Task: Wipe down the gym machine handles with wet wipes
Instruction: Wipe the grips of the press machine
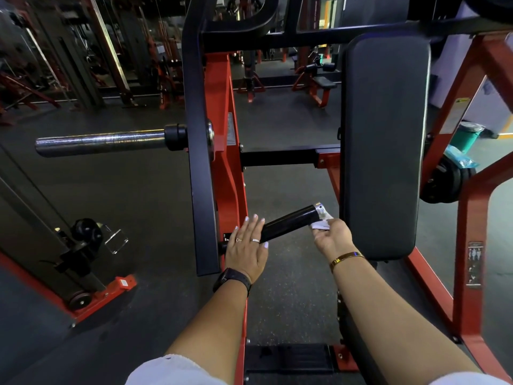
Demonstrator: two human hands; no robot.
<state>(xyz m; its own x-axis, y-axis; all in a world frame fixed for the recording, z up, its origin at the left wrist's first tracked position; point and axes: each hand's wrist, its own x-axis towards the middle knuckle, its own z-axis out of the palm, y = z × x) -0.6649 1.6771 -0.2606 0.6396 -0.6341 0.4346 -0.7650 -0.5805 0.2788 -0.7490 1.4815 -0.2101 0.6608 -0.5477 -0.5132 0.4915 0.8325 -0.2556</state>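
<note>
Handle (288, 224) black, silver cap; wipe (321, 224) white; frame (226, 173) red-orange

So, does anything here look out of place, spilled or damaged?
Only one thing: a blue packet lies on the weight plates at the right, an odd perch; it might slide off. Nothing looks spilled or damaged.

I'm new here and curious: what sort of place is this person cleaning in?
Most likely a gym. A red-framed weight machine carries a chrome plate bar, a tall black back pad and black weight plates. More red benches stand farther back.
</note>
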